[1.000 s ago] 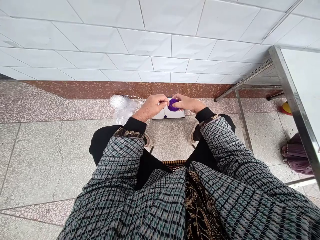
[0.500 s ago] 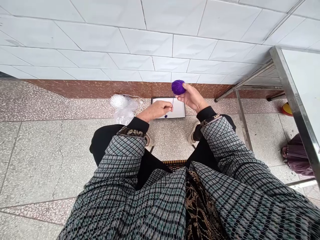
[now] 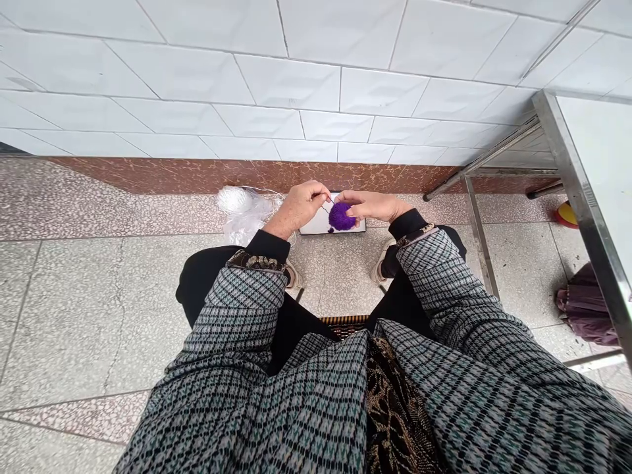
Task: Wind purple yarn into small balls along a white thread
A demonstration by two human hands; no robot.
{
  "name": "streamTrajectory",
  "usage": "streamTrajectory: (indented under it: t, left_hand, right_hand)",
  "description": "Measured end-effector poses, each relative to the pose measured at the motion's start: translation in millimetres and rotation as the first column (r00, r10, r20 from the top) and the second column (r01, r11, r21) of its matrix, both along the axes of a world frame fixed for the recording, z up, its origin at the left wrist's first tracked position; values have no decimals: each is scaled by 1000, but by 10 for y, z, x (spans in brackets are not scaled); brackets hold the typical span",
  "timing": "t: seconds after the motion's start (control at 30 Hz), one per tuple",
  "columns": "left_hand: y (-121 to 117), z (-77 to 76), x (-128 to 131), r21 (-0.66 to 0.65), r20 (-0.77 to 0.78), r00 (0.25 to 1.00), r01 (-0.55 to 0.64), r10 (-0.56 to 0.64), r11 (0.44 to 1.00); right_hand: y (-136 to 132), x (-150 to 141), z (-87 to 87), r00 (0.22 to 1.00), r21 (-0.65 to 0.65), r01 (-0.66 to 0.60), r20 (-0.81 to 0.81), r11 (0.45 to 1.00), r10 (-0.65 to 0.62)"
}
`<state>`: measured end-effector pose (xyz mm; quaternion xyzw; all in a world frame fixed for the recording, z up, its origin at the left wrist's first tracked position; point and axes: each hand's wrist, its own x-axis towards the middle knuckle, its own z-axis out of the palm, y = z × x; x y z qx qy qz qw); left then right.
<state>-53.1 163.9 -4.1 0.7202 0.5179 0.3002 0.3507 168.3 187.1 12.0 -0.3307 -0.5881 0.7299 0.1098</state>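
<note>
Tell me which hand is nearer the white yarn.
Left. The left hand is right of the white yarn; the right hand is farther right, holding the purple ball.

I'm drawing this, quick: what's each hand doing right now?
Left hand: closed, pinching a yarn strand.
Right hand: closed, holding the purple yarn ball.

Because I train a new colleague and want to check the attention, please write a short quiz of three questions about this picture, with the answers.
1. True or false: the right hand holds the purple yarn ball.
2. Relative to the shallow tray, where does the white ball lie: (a) inside it, (b) to its left, (c) to its right?
3. Fill in: the left hand pinches a thin, dark ____ at its fingertips.

Key: 1. True. 2. (b). 3. Strand.
</note>
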Motion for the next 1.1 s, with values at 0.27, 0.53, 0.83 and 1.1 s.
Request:
streamTrajectory:
  t: [0.27,0.53,0.83,1.1]
  left_hand:
    - [-42,-48,57,-188,12,978,207,-209,960]
    - [-72,52,21,-91,27,983,185,-184,978]
    - [27,-106,-1,-39,-11,1000,12,-13,999]
    - [-67,-31,56,-228,39,932,361,-362,904]
  right_hand:
    - [127,-42,-35,861,99,502,-153,859,-486]
    - [117,-49,-229,886,223,307,288,925,-364]
    - [35,26,34,974,-26,159,-161,987,-161]
    - [192,-47,-212,806,153,589,-40,794,-590]
